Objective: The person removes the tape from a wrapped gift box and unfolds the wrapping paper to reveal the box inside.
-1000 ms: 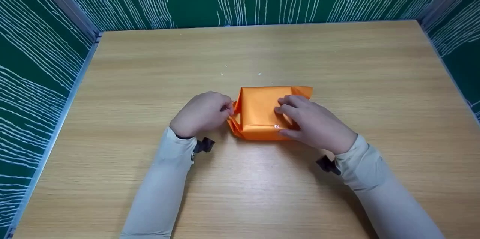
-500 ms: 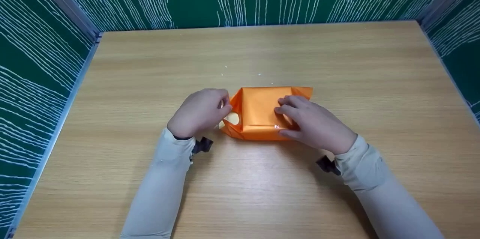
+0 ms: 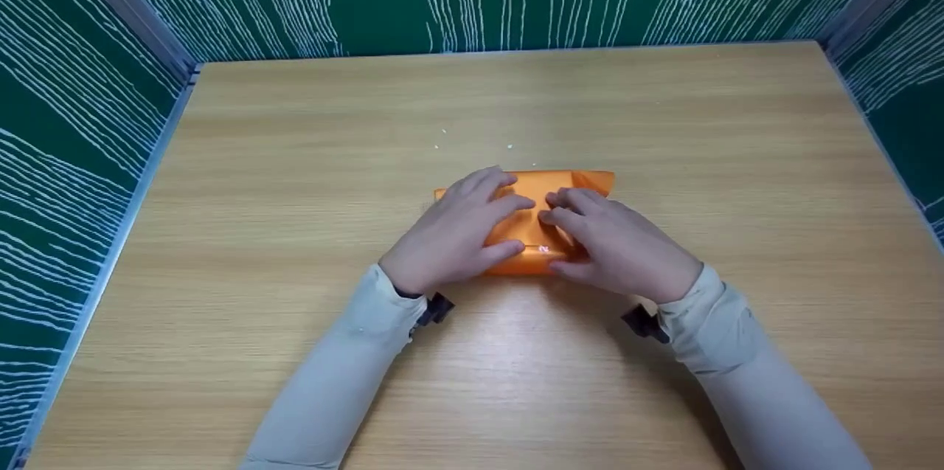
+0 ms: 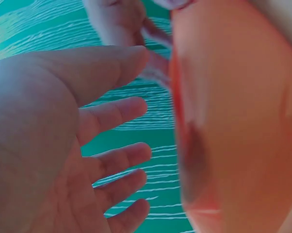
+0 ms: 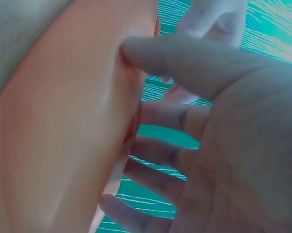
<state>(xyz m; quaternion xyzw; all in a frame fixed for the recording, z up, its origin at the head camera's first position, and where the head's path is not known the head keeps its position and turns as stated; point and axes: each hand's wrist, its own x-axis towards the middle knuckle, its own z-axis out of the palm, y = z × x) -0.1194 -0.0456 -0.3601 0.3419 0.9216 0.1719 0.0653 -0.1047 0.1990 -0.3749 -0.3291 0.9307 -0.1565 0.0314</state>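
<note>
A box-shaped parcel in glossy orange wrapping paper [image 3: 546,182] lies between both hands, with a small shiny spot at its front upper edge. My left hand [image 3: 457,226] hovers over the parcel's left part, fingers spread and hiding that end. In the left wrist view, a gap separates its straight fingers from the orange paper [image 4: 252,116]. The right hand [image 3: 627,241] rests on the parcel's right part, fingers on top and thumb at the front. The right wrist view shows that thumb [image 5: 155,53] touching the paper.
The parcel lies on a light wooden table [image 3: 295,123]. Several tiny white specks lie behind it. Green walls with white streaks [image 3: 398,5] border the table at the back and both sides. A dark wrist camera [image 3: 435,309] sits under the left sleeve's cuff.
My left hand has let go of the paper at the parcel's left end, moved right over the top and spread its fingers. The right hand has stayed in place.
</note>
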